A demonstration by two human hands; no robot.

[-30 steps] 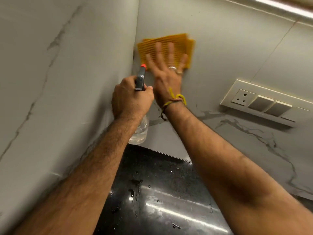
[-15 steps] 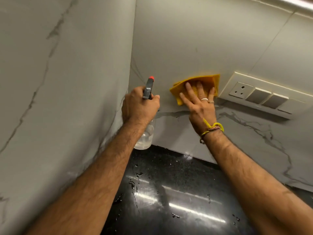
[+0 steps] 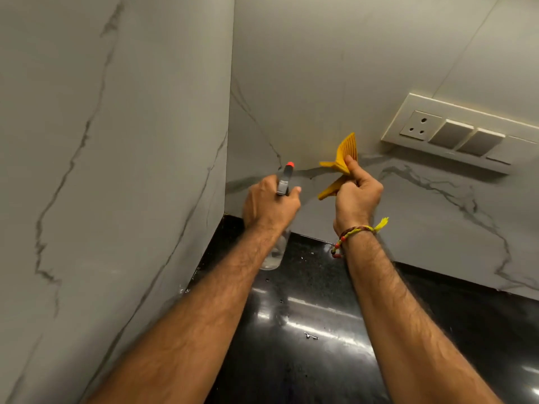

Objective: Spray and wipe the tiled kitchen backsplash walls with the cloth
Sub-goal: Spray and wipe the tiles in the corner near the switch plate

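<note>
The yellow cloth [image 3: 341, 164] has come off the wall [image 3: 320, 83], bunched up in the right hand [image 3: 357, 196], while the left hand [image 3: 269, 204] grips the spray bottle [image 3: 284, 182], maybe ready to spray again.

Dim, warm indoor light with glare on the dark counter.

Bright streaks glare off the wet black countertop [image 3: 306, 325] toward 6 o'clock. The marble wall [image 3: 102, 170] at 9 o'clock is evenly lit but dull. The switch plate [image 3: 455, 132] at 2 o'clock casts a soft shadow beneath. Wide-angle bending curves the wall edges; the left hand [image 3: 269, 204] is slightly motion-blurred.
</note>
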